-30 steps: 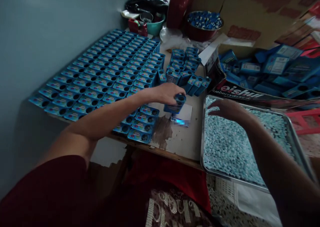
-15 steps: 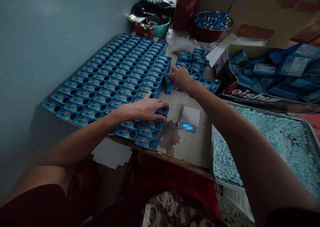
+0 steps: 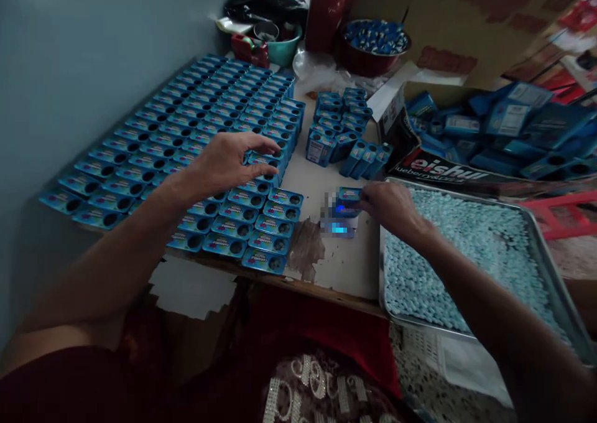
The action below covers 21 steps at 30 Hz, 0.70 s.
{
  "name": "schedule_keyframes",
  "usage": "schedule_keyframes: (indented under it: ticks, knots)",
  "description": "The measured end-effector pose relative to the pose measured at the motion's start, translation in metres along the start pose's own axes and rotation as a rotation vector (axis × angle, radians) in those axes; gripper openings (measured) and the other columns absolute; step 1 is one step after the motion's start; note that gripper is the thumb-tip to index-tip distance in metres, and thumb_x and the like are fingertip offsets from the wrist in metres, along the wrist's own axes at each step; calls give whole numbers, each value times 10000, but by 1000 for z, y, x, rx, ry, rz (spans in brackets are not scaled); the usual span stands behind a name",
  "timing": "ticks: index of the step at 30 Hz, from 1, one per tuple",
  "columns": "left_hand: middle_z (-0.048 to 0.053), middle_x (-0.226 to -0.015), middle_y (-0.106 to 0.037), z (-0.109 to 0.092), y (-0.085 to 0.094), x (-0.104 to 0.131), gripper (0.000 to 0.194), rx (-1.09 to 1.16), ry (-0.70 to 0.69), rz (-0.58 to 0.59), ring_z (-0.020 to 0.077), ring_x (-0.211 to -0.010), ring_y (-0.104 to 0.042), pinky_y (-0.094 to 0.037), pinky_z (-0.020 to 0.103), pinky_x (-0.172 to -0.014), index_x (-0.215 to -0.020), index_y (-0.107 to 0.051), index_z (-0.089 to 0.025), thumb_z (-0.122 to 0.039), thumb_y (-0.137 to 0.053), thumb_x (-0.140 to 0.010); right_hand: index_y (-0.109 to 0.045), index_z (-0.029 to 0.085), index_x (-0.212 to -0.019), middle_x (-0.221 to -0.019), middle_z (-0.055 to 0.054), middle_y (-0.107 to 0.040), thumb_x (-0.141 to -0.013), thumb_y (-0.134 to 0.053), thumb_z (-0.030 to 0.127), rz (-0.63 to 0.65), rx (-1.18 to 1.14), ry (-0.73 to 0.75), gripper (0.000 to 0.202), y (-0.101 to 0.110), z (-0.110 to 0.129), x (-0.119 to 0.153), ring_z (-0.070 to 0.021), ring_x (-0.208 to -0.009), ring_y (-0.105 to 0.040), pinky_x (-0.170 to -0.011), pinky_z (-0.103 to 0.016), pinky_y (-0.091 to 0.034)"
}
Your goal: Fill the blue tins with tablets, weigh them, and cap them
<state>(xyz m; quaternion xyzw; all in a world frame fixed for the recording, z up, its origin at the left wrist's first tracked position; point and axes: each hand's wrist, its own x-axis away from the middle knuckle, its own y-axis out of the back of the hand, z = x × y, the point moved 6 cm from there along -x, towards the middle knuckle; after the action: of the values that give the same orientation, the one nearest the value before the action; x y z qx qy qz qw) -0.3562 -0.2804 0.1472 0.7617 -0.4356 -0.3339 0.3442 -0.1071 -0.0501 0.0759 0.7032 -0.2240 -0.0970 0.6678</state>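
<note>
My right hand (image 3: 392, 205) pinches a small blue candy box (image 3: 349, 194) by its right side. The box is over or on a small flat device (image 3: 345, 230) with a lit blue patch; pixelation hides its details, and contact is unclear. Over the right side of the rows of blue boxes (image 3: 189, 125), my left hand (image 3: 224, 162) is open, thumb and fingers apart and curved. Most boxes show a dark round hole in the top. In the nearest right column, the holes of several boxes (image 3: 270, 241) show pale contents.
A metal tray (image 3: 382, 267) of pale blue candies (image 3: 433, 267) lies at right. Behind it stands a carton (image 3: 410, 162) heaped with blue boxes. More boxes (image 3: 336, 121) stand mid-table. A red bowl (image 3: 368, 62) and a teal basin (image 3: 284, 51) sit at the back.
My right hand has come from the mid-table boxes towards me, bringing a blue box to the lit device. My left hand has lifted away from the near right column, up and left.
</note>
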Motion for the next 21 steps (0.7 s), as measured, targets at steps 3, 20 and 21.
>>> schedule_keyframes:
  ticks: [3,20,21]
  knots:
    - [41,-1265,-860,-25,20,3,407,25,-8,-85,261,-1213,-795,-615,360,-1083,-1252,-836,-240,-440,-786,-900,-850,246,-1161,-1009,-95,-821,-1019,-724,534,-146,-172,-44,344,-15,-25,19,-286,-931,-734,-735,-361,-425]
    - [58,-1313,-842,-32,59,85,591,-58,165,12,280,-1174,-758,-578,357,-959,-1352,-803,-212,-524,-746,-853,-726,209,-1390,-1354,-220,-743,-970,-630,385,161,-47,-259,465,-109,-99,123,-373,-1167,-724,-905,-430,-539]
    - [52,-1329,-838,-29,58,86,585,-65,161,28,288,-1187,-756,-573,354,-927,-1357,-801,-233,-543,-743,-864,-749,208,-1331,-1303,-203,-767,-963,-634,373,172,-98,-272,419,-113,-105,121,-350,-1108,-734,-866,-410,-529]
